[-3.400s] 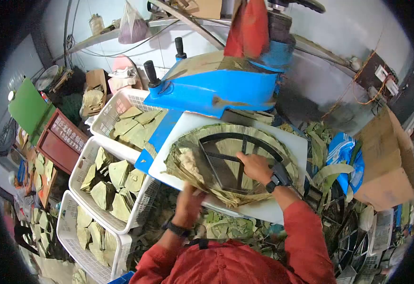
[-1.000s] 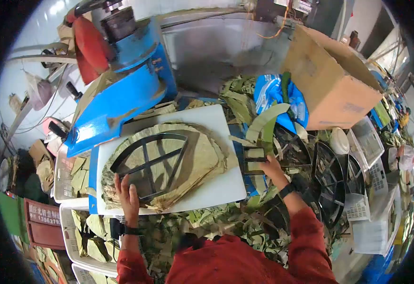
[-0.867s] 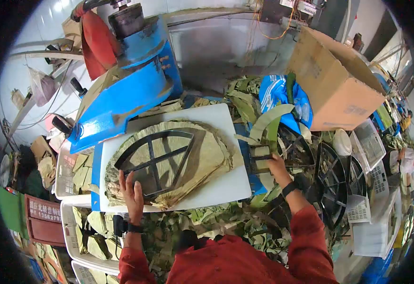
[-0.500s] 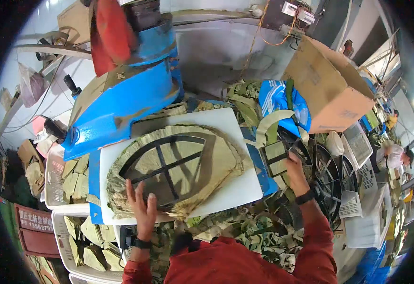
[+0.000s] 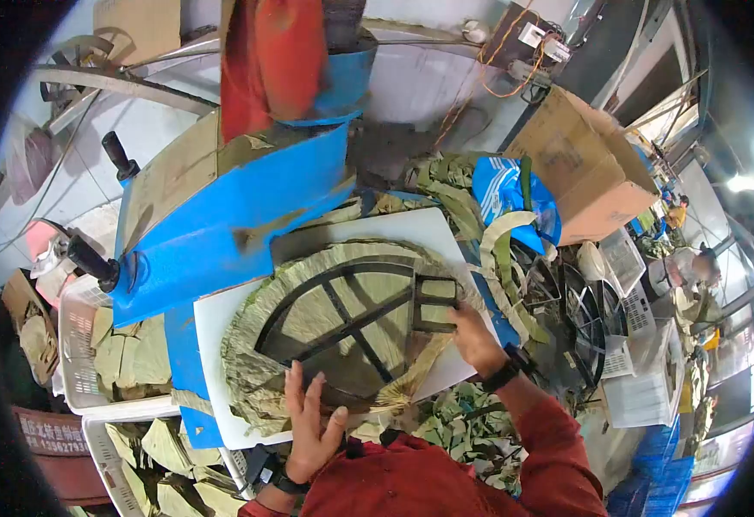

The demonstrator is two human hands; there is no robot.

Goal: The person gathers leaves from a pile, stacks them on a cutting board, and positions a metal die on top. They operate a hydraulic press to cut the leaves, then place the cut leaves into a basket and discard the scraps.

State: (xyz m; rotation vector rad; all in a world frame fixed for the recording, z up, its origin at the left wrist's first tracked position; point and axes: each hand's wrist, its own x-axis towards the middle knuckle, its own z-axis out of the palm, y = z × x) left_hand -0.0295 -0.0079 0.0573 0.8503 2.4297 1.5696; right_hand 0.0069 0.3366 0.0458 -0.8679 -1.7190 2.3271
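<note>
Small frame (image 5: 435,303) now atop leaves (image 5: 243,383), corner hidden.

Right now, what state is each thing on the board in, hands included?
Leaf stack, lying flat on the board.
Big frame, flat on the leaves.
Small frame, on the leaves beside the big frame, held at its corner.
Left hand, open, fingers spread on the stack's near edge.
Right hand, closed on the small frame.

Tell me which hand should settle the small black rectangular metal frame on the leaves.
Right: the right hand grips the small black frame; the left hand rests apart on the dried leaves.
</note>
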